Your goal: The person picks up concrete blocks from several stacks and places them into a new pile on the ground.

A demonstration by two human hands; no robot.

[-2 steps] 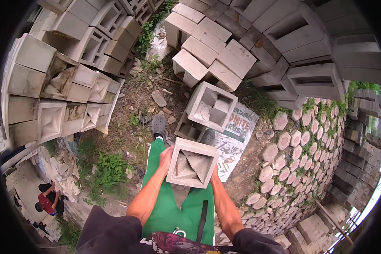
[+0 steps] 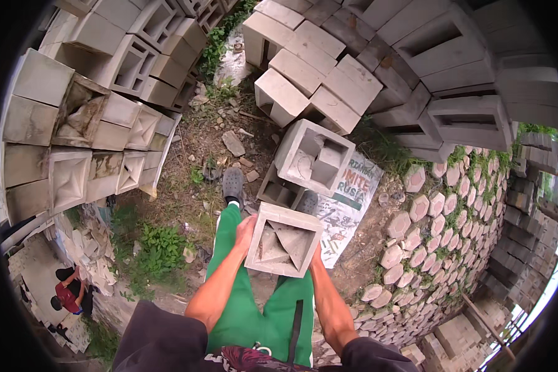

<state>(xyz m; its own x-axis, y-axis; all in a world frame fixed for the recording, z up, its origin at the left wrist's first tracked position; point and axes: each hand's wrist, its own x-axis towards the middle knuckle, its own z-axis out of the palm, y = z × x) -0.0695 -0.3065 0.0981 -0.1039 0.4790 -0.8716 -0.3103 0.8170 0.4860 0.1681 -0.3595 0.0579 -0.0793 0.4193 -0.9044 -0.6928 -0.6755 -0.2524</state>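
Concrete block with X-shaped recess (image 2: 283,240) held between both hands, in front of the green trousers (image 2: 242,313).
Forearms reach forward from the lower edge; left hand (image 2: 245,232) grips the block's left side, right hand (image 2: 317,253) its right, fingers closed on it but partly hidden. Compared with the earlier frame, hands and block barely differ; the hollow block (image 2: 289,163) beyond and printed sheet (image 2: 351,218) appear slightly farther right.

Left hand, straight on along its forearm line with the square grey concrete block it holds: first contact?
Left hand likely meets the shadowed grey hollow concrete block, just beyond the held block in the picture; depth unclear.
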